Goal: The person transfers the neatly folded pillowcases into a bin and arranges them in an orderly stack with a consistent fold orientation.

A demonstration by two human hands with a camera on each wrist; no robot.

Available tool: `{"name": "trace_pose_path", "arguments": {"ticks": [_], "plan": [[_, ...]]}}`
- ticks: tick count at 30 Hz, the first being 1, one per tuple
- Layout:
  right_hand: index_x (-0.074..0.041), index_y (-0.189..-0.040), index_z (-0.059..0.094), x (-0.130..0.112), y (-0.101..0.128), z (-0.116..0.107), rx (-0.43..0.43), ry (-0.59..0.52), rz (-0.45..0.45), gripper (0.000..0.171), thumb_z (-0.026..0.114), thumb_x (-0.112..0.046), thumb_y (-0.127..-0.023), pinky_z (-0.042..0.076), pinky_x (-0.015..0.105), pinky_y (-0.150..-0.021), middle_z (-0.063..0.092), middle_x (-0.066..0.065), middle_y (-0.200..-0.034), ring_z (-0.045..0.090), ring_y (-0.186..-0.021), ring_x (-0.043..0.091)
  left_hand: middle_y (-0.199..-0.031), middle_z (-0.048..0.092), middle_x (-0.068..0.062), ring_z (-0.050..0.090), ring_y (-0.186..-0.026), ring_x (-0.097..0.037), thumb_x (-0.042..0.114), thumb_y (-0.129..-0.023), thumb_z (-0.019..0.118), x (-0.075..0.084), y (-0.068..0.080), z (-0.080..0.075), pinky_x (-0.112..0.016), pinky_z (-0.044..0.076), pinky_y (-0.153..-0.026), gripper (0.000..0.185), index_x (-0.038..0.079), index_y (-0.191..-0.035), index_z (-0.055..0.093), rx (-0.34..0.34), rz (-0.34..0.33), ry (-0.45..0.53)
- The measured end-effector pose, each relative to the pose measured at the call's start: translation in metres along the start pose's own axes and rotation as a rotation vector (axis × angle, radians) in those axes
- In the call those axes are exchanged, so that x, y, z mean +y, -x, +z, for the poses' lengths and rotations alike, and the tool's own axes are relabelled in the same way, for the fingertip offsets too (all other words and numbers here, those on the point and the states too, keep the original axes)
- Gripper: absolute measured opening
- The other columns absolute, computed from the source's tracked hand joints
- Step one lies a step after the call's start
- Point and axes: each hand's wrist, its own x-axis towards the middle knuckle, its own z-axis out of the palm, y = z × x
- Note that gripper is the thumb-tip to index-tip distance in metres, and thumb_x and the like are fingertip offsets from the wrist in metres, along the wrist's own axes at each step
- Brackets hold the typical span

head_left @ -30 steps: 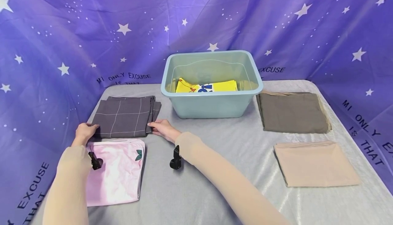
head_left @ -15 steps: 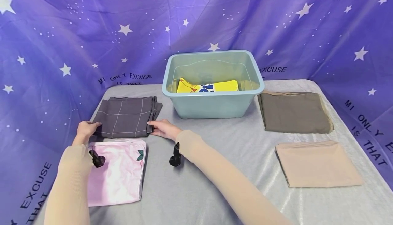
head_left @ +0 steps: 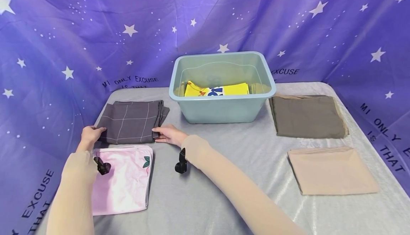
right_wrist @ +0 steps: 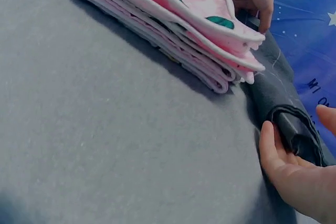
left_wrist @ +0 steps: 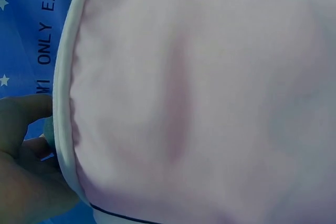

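Observation:
A folded dark grey checked cloth (head_left: 129, 121) lies at the left of the table. My left hand (head_left: 91, 135) pinches its front left corner, thumb on top and fingers beneath. At the front right edge, my right hand (head_left: 171, 134) holds the folded layers, thumb above; in the right wrist view its fingers (right_wrist: 269, 140) reach under the dark cloth (right_wrist: 291, 124). Just in front lies a folded pink cloth (head_left: 125, 185) with a green leaf print, partly under my left forearm. It fills most of the left wrist view, where the left hand (left_wrist: 31, 166) shows at the edge.
A blue-green plastic tub (head_left: 221, 110) stands at the back middle, with a folded yellow printed cloth (head_left: 237, 89) inside. To the right lie a folded brown-grey cloth (head_left: 307, 117) and a folded beige cloth (head_left: 333, 172). A purple star-printed curtain (head_left: 153, 21) surrounds the grey-covered table (head_left: 230, 178).
The view has shifted very slightly. Both hands stay at the same edges of the dark checked cloth, which has not visibly moved on the table.

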Motion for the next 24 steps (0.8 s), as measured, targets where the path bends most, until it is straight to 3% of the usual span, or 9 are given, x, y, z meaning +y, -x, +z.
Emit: {"name": "trace_pose_path", "arguments": {"ticks": [2, 3, 7, 10, 11, 13, 15, 20, 24], "plan": [[0.008, -0.110, 0.049, -0.015, 0.035, 0.012, 0.037, 0.086, -0.011, 0.033, 0.060, -0.005, -0.082, 0.048, 0.035, -0.082, 0.057, 0.021, -0.109, 0.057, -0.100, 0.032, -0.114, 0.040, -0.038, 0.040, -0.101, -0.041, 0.019, -0.084, 0.047, 0.001, 0.000, 0.001, -0.046, 0.034, -0.090, 0.051, -0.020, -0.116, 0.041, 0.010, 0.020, 0.013], [0.006, -0.108, 0.049, -0.015, 0.035, 0.014, 0.055, 0.133, -0.030, 0.032, 0.062, -0.006, -0.081, 0.049, 0.034, -0.080, 0.056, 0.019, -0.108, 0.058, -0.096, 0.030, -0.110, 0.042, -0.037, 0.041, -0.098, -0.040, 0.018, -0.084, 0.047, 0.002, 0.001, 0.002, -0.044, 0.036, -0.087, 0.049, -0.020, -0.114, 0.043, 0.016, 0.030, 0.017], [0.001, -0.095, 0.049, 0.013, -0.033, 0.004, 0.110, 0.320, -0.141, 0.038, 0.072, -0.021, -0.073, 0.052, 0.026, -0.059, 0.054, 0.007, -0.087, 0.060, -0.067, 0.017, -0.093, 0.047, -0.029, 0.044, -0.085, -0.034, 0.016, -0.083, 0.049, 0.004, 0.001, 0.003, -0.033, 0.039, -0.071, 0.042, -0.020, -0.104, 0.050, 0.042, 0.074, 0.027], [-0.002, -0.095, 0.053, 0.035, -0.088, -0.005, 0.144, 0.439, -0.209, 0.041, 0.071, -0.031, -0.073, 0.051, 0.026, -0.055, 0.052, 0.003, -0.084, 0.059, -0.065, 0.013, -0.091, 0.049, -0.028, 0.045, -0.082, -0.032, 0.016, -0.083, 0.050, 0.004, 0.000, 0.003, -0.029, 0.037, -0.066, 0.041, -0.019, -0.103, 0.051, 0.043, 0.091, 0.025], [-0.002, -0.096, 0.054, 0.038, -0.097, -0.005, 0.160, 0.479, -0.234, 0.041, 0.070, -0.032, -0.074, 0.051, 0.026, -0.056, 0.052, 0.002, -0.084, 0.058, -0.066, 0.013, -0.091, 0.048, -0.027, 0.045, -0.083, -0.031, 0.017, -0.083, 0.050, 0.005, 0.000, 0.003, -0.028, 0.037, -0.067, 0.041, -0.018, -0.104, 0.051, 0.038, 0.091, 0.028], [-0.003, -0.097, 0.056, 0.043, -0.110, -0.005, 0.160, 0.484, -0.261, 0.039, 0.070, -0.032, -0.074, 0.051, 0.026, -0.058, 0.053, 0.002, -0.085, 0.058, -0.068, 0.011, -0.093, 0.049, -0.028, 0.044, -0.083, -0.031, 0.017, -0.084, 0.050, 0.006, -0.001, 0.003, -0.028, 0.036, -0.067, 0.041, -0.018, -0.104, 0.051, 0.033, 0.095, 0.032], [-0.001, -0.101, 0.055, 0.047, -0.119, -0.007, 0.146, 0.433, -0.267, 0.051, 0.075, -0.033, -0.068, 0.051, 0.026, -0.057, 0.054, 0.002, -0.089, 0.058, -0.070, 0.010, -0.092, 0.048, -0.027, 0.044, -0.084, -0.030, 0.017, -0.084, 0.050, 0.007, 0.000, 0.002, -0.027, 0.036, -0.067, 0.040, -0.018, -0.104, 0.051, 0.027, 0.092, 0.041], [0.001, -0.126, 0.041, 0.055, -0.130, -0.009, 0.170, 0.312, -0.202, 0.072, 0.075, -0.028, -0.069, 0.052, 0.028, -0.063, 0.048, 0.010, -0.122, 0.059, -0.091, 0.014, -0.093, 0.050, -0.027, 0.045, -0.084, -0.029, 0.017, -0.084, 0.051, 0.011, 0.001, 0.000, -0.025, 0.035, -0.065, 0.040, -0.018, -0.105, 0.051, 0.024, 0.107, 0.025], [0.004, -0.124, 0.040, 0.052, -0.121, -0.010, 0.204, 0.287, -0.203, 0.059, 0.069, -0.017, -0.077, 0.053, 0.028, -0.063, 0.052, 0.014, -0.112, 0.061, -0.086, 0.017, -0.102, 0.049, -0.028, 0.046, -0.081, -0.022, 0.019, -0.085, 0.050, 0.015, -0.001, 0.000, -0.022, 0.036, -0.064, 0.044, -0.017, -0.110, 0.049, -0.009, 0.113, 0.037]]}}
